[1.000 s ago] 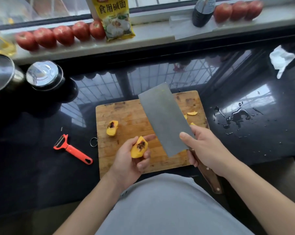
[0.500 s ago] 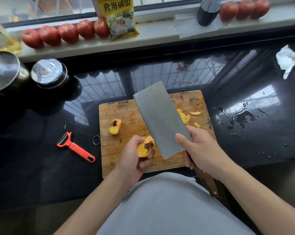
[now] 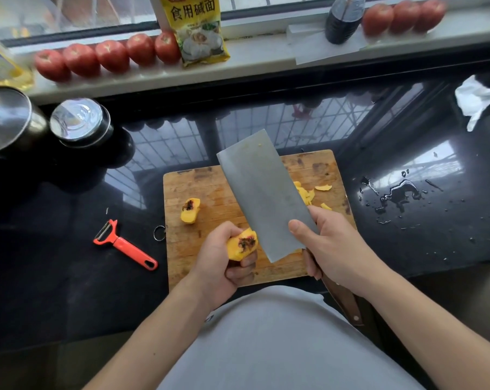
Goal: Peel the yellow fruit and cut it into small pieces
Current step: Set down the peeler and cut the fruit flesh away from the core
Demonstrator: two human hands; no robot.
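Black glossy counter point(image 3: 407, 249), wooden cutting board point(image 3: 210, 192) near its front edge, cleaver point(image 3: 262, 192) gripped by the right hand point(image 3: 331, 246), left hand point(image 3: 221, 260) curled around a yellow fruit half point(image 3: 242, 244) above the board, second fruit half point(image 3: 190, 210) lying left, yellow peel scraps point(image 3: 311, 192) right, orange peeler point(image 3: 124, 244) beside the board

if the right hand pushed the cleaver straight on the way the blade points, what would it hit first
Likely nothing near: the right hand aims the cleaver up and away over the board's far edge, toward the counter. The fruit half lies beside the blade, not ahead. Depth is unclear.
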